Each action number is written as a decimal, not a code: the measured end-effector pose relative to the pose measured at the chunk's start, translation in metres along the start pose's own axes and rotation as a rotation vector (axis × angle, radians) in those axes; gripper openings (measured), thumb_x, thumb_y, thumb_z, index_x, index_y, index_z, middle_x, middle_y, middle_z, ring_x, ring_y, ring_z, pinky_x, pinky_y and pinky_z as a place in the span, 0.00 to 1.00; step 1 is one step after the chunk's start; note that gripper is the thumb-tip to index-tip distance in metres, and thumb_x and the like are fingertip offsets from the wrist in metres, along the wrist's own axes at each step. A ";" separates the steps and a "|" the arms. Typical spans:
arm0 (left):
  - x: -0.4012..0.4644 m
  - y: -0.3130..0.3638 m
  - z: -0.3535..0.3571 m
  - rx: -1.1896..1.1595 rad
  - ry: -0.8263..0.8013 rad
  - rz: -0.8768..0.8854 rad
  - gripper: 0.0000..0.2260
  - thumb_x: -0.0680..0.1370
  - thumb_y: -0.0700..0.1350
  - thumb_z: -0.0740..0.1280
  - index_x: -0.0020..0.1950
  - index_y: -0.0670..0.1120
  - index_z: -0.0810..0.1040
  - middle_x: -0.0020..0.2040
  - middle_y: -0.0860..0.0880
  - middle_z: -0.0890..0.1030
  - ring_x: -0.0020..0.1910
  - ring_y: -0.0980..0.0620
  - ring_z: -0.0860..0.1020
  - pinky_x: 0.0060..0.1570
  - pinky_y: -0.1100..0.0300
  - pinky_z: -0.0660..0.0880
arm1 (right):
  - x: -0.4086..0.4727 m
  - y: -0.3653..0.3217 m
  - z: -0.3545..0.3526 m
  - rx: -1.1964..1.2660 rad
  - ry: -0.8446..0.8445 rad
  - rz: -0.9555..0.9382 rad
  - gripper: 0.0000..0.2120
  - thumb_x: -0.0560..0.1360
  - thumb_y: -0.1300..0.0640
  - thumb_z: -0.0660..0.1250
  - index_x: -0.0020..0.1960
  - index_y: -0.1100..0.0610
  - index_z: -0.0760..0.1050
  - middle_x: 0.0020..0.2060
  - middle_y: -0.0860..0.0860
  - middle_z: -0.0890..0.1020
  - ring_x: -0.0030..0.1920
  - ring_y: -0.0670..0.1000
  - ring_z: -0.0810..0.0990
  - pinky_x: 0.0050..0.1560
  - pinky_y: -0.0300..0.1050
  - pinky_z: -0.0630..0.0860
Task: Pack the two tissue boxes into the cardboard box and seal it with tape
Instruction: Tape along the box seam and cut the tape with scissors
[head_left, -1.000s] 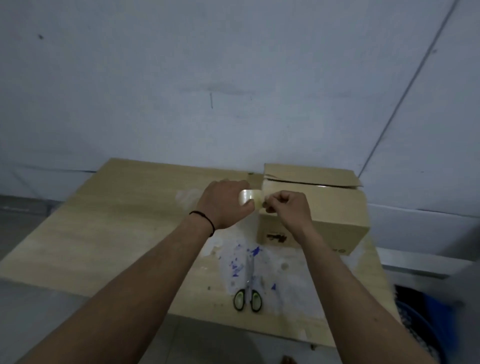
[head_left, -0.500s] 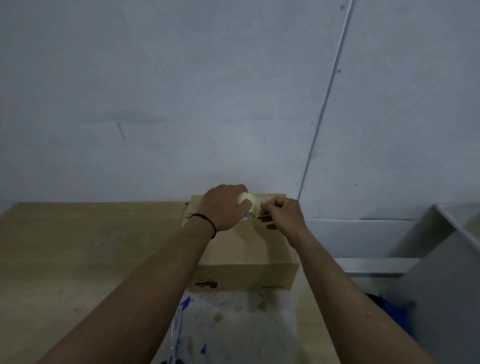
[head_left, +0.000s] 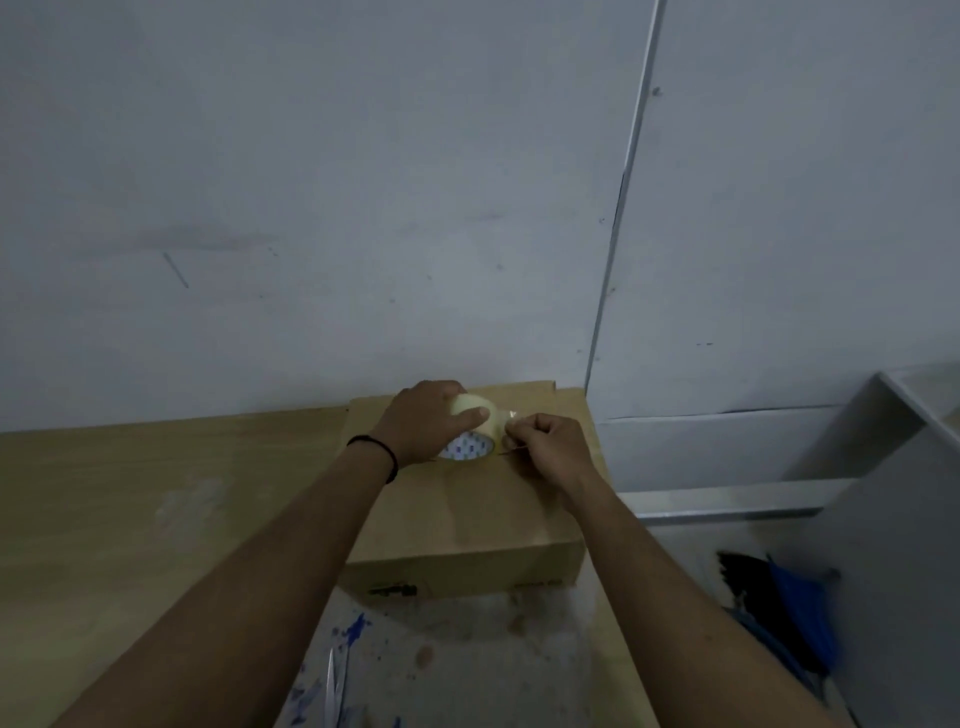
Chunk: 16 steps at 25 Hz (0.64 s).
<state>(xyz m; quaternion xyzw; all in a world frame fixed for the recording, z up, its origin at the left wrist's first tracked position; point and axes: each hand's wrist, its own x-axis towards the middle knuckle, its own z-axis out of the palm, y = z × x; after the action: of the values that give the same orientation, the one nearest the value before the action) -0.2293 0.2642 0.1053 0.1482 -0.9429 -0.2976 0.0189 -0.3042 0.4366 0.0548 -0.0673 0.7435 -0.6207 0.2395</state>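
While over the closed cardboard box (head_left: 467, 525), left hand (head_left: 423, 423) gripping tape roll (head_left: 475, 427), right hand (head_left: 548, 441) apparently pinching its loose end.

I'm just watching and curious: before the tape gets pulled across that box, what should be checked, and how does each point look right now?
1. Cardboard box flaps closed: ok, the top looks flat.
2. Tape roll held firmly: ok, the left hand grips it above the box.
3. Tape end free: ok, the right hand pinches it beside the roll.
4. Both tissue boxes inside: cannot tell, the box is shut.
5. Scissors within reach: ok, on the table near the front edge.
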 end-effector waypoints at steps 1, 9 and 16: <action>0.001 0.000 -0.002 -0.024 0.006 0.010 0.17 0.77 0.59 0.64 0.50 0.46 0.80 0.47 0.48 0.82 0.46 0.46 0.79 0.45 0.54 0.73 | 0.002 -0.002 0.001 0.021 -0.005 0.015 0.12 0.75 0.56 0.71 0.35 0.61 0.82 0.30 0.56 0.82 0.30 0.52 0.76 0.33 0.43 0.71; 0.007 0.003 -0.007 0.125 -0.129 0.052 0.22 0.79 0.56 0.52 0.55 0.41 0.76 0.50 0.43 0.79 0.48 0.40 0.77 0.47 0.51 0.70 | 0.006 0.000 -0.002 0.032 -0.104 0.058 0.12 0.76 0.59 0.71 0.35 0.62 0.81 0.32 0.60 0.83 0.34 0.55 0.76 0.37 0.49 0.72; 0.005 -0.001 -0.005 -0.064 -0.175 -0.076 0.24 0.79 0.61 0.62 0.64 0.44 0.76 0.62 0.46 0.78 0.60 0.44 0.76 0.55 0.54 0.70 | 0.013 0.001 -0.003 0.038 -0.105 0.075 0.11 0.77 0.62 0.69 0.36 0.62 0.77 0.31 0.58 0.81 0.33 0.54 0.81 0.36 0.46 0.79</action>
<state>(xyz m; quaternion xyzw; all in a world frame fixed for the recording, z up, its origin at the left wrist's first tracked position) -0.2333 0.2591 0.1090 0.1564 -0.9248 -0.3397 -0.0702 -0.3165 0.4342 0.0510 -0.0675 0.7199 -0.6210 0.3025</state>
